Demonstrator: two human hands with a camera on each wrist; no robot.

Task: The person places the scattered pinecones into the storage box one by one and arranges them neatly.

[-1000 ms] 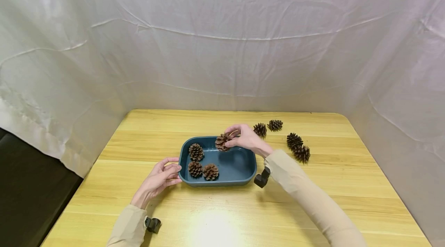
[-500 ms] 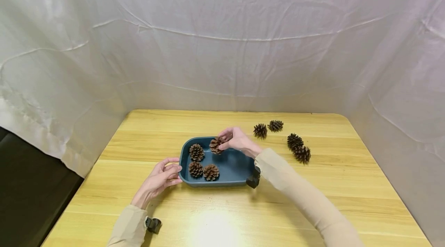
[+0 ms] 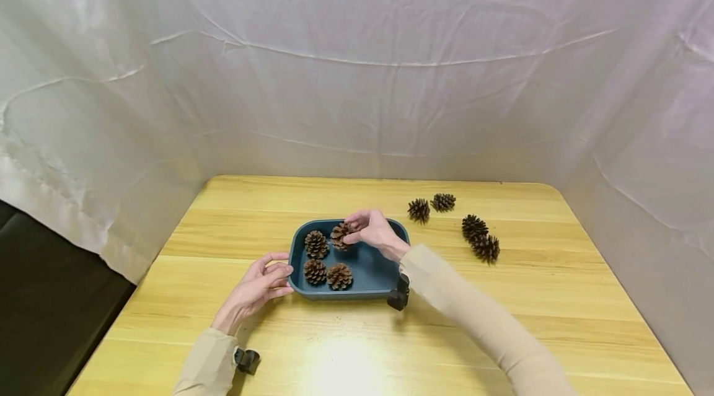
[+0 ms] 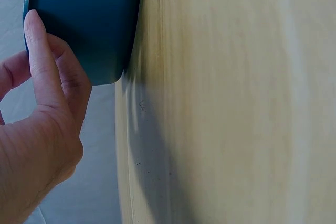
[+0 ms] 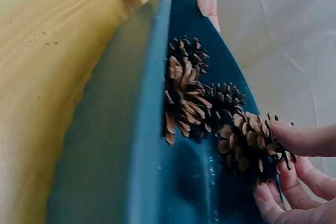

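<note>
The left hand [image 3: 253, 288] pinches the left end of the blue tray [image 3: 376, 269], which lies lengthwise left to right; its fingertips are partly hidden. Three pine cones [image 3: 339, 277] sit in the tray's left half. Right beside the far one, the right hand [image 3: 372, 232], fingers curled, holds a fourth cone [image 3: 339, 237]; whether it touches the floor, I cannot tell

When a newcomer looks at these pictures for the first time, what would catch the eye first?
Most likely the dark blue tray on the wooden table, with three pinecones in its left half and the left hand holding its left end. Next, perhaps, the right hand, which pinches a fourth pinecone near the tray's far wall. Four more pinecones lie on the table, to the right of the tray.
</note>
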